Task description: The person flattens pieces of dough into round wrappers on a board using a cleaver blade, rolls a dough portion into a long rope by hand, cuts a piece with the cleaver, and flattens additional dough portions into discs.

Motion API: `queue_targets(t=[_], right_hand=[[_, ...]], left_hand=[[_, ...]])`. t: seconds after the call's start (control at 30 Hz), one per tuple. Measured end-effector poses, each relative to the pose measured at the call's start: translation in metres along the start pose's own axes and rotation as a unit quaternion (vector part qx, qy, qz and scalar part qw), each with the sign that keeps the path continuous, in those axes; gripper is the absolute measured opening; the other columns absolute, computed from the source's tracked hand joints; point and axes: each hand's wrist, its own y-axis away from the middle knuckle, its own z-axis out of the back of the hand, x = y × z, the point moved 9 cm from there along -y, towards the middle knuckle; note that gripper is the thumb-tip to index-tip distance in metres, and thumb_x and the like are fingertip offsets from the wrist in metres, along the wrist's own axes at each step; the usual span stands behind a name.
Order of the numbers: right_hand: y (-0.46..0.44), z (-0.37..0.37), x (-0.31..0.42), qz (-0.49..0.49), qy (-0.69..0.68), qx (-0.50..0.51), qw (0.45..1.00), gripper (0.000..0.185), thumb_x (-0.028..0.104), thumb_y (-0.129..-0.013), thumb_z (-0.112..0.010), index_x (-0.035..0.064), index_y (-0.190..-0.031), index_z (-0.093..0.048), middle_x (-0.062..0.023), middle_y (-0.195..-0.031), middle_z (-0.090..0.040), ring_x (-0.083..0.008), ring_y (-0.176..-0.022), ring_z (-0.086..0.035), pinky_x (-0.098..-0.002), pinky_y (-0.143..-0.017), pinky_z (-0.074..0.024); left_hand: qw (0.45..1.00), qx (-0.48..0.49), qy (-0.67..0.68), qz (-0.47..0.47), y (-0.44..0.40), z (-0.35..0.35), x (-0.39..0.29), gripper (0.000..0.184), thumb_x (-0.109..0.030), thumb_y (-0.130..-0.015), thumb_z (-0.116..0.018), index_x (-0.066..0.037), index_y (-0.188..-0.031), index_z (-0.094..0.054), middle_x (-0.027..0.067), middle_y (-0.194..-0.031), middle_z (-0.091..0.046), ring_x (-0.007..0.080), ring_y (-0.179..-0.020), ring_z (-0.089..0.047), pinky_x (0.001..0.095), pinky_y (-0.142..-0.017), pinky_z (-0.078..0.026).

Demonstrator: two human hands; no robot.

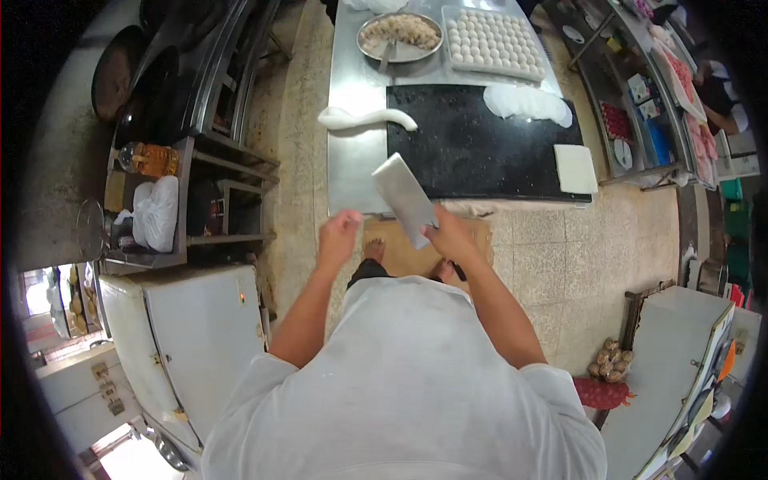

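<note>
A steel table [356, 176] is running beneath and beyond the black board [472, 152]. Past the board's far right part, a tray [496, 74] is holding rows of white balls [496, 38]; past its far left corner, a round pan [412, 58] is carrying a crumbly mixture [408, 30]. A white dough roll [364, 122] is lying across the board's left edge, its long axis running left to right ahead of both hands. Flat white rounds [524, 104] are overlapping at the board's far right corner. A cleaver [404, 200] is slanting over the board's near left corner, its blade reaching closer to the roll than either hand. A pale square stack [574, 169] is sitting on the board's right edge. Before the near edge, the right hand [450, 232] is wrapping its fingers round the cleaver; off the near left corner, the left hand [340, 234] is curling its fingers, blur hiding whether they are holding anything.
</note>
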Motion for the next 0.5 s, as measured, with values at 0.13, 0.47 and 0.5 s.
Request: queue_targets(t=[0.13, 0.47, 0.5], right_hand=[[0.012, 0.017, 0.018, -0.098, -0.244, -0.041, 0.964, 0.032, 0.017, -0.095, -0.067, 0.0007, -0.121, -0.057, -0.0167, -0.092, -0.067, -0.0231, -0.064, -0.063, -0.0372, -0.059, -0.0523], [-0.009, -0.013, 0.109, -0.002, -0.457, -0.289, 0.841, 0.02, 0.017, -0.1, -0.063, 0.0047, -0.114, -0.058, -0.0041, -0.093, -0.063, -0.0144, -0.084, -0.059, -0.0346, -0.073, -0.0512], [-0.002, -0.016, 0.118, 0.006, -0.471, -0.3, 0.83, 0.021, 0.018, -0.099, -0.064, 0.0051, -0.115, -0.059, -0.0062, -0.095, -0.064, -0.0177, -0.087, -0.06, -0.0368, -0.079, -0.0509]], left_hand=[[0.991, 0.127, 0.005, 0.038, 0.001, -0.015, -0.015, 0.038, -0.017, -0.097, -0.065, -0.011, -0.134, -0.063, 0.0076, -0.087, -0.069, 0.0118, -0.074, -0.064, 0.0287, -0.063, -0.051], [0.73, 0.597, 0.331, -0.029, 0.004, -0.028, -0.078, 0.056, -0.019, -0.089, -0.079, 0.0, -0.136, -0.057, 0.0082, -0.131, -0.061, 0.0206, -0.119, -0.06, 0.0341, -0.1, -0.05], [0.747, 0.595, 0.296, -0.019, 0.004, -0.03, -0.083, 0.052, -0.017, -0.088, -0.079, 0.001, -0.133, -0.058, 0.0081, -0.128, -0.062, 0.0187, -0.114, -0.061, 0.0331, -0.096, -0.051]])
